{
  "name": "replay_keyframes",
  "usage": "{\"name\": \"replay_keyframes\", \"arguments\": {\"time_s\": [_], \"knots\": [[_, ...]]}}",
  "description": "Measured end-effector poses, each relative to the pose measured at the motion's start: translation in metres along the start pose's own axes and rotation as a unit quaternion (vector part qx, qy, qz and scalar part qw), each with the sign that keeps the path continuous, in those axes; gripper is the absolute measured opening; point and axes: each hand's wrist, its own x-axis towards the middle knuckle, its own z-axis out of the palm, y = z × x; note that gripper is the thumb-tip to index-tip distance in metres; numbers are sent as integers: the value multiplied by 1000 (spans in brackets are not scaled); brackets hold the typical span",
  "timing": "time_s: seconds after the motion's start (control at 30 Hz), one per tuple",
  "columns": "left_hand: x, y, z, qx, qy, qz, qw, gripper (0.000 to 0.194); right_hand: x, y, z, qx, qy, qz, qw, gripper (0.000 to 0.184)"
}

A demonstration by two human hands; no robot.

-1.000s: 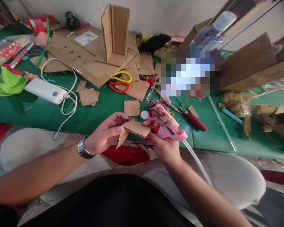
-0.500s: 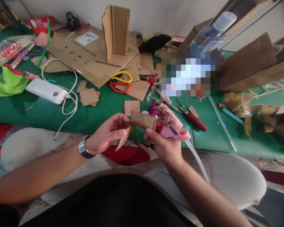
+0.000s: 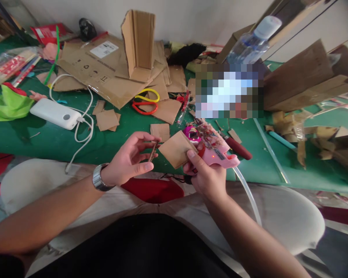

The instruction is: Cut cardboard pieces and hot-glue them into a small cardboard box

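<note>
My left hand [image 3: 130,158] holds a small cardboard piece [image 3: 153,151] by its edges, turned so that its corrugated edge faces me. My right hand [image 3: 208,172] is wrapped round a pink hot glue gun [image 3: 217,152] with a small orange light lit on its side. Between that hand's thumb and fingers is also a square of cardboard [image 3: 176,150], its flat face towards me. The two cardboard pieces are close to each other over the table's front edge. Glue residue and scraps crust the gun's front, and a clear glue stick [image 3: 249,191] trails from its back.
Yellow-and-red-handled scissors [image 3: 146,102] lie beyond my hands. Cardboard squares [image 3: 106,119] and a white power bank [image 3: 56,114] with its cable are on the left. A red-handled tool [image 3: 239,148] lies right of the gun. Cardboard sheets [image 3: 84,73] and a water bottle [image 3: 249,46] stand behind.
The cardboard square in my right hand has tilted, so its broad face now shows. My left hand has turned its piece edge-on, and a small gap separates the two pieces.
</note>
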Motion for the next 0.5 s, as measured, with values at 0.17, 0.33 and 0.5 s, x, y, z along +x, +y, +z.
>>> {"name": "replay_keyframes", "arguments": {"time_s": [0.17,0.33,0.5], "knots": [[-2,0,1,19,-9,12,1000,60,0,-1,0,-7,-7,4,1000,45],[0,7,0,78,31,86,993,63,0,-10,1,-48,31,-25,998,41],[2,12,-2,77,53,128,987,64,0,-11,4,-130,-33,-37,990,30]]}}
